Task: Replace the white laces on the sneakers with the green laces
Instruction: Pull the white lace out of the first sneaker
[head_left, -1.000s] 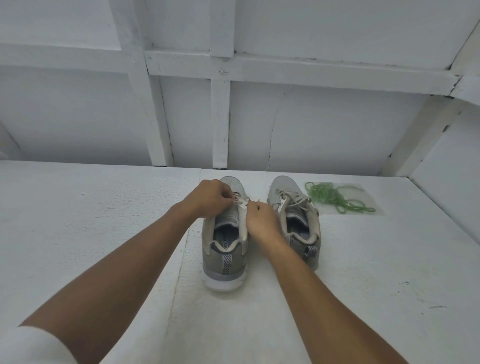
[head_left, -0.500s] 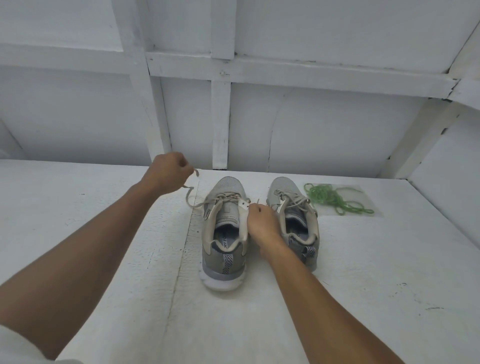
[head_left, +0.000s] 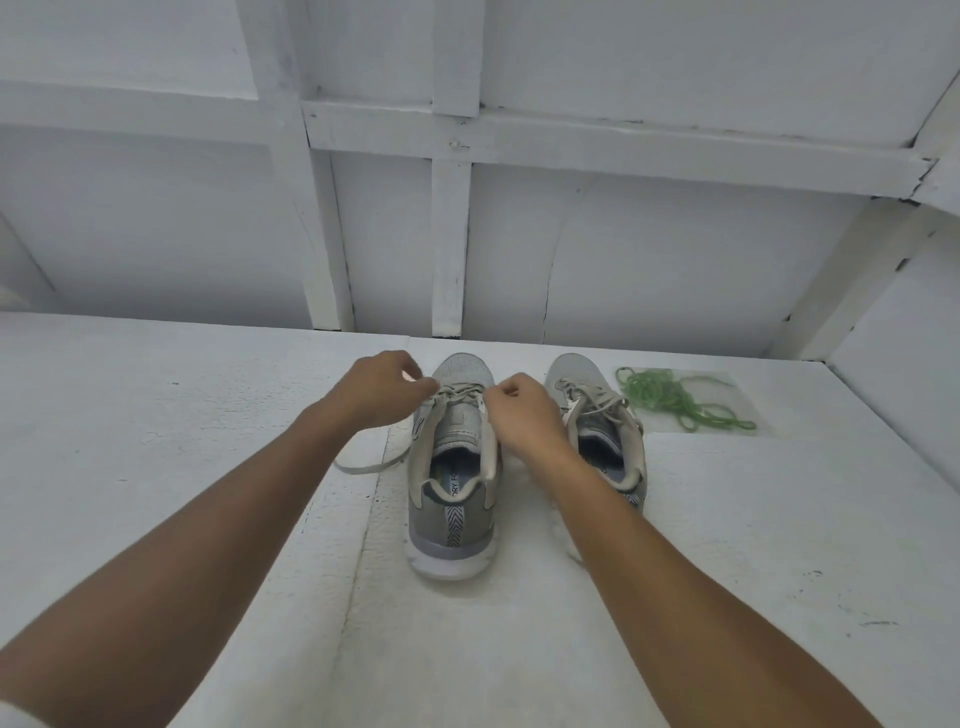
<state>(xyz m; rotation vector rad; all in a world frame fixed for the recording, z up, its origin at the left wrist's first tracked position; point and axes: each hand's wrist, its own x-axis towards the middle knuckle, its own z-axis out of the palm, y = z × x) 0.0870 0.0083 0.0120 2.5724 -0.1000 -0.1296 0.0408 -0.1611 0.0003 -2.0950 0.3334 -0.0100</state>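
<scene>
The white lace (head_left: 363, 464) is light and limp, and I judge it drags a little in the eyelets. Its loose end trails left on the counter (head_left: 182, 415). My left hand (head_left: 376, 389) pinches it at the top crossing of the left sneaker (head_left: 452, 519). My right hand (head_left: 524, 415) has its fingers curled at the right eyelet row, on lace or flap I cannot tell. The right sneaker (head_left: 576, 371) stands just beside, with the green laces (head_left: 675, 402) beyond it. There is open counter all round.
</scene>
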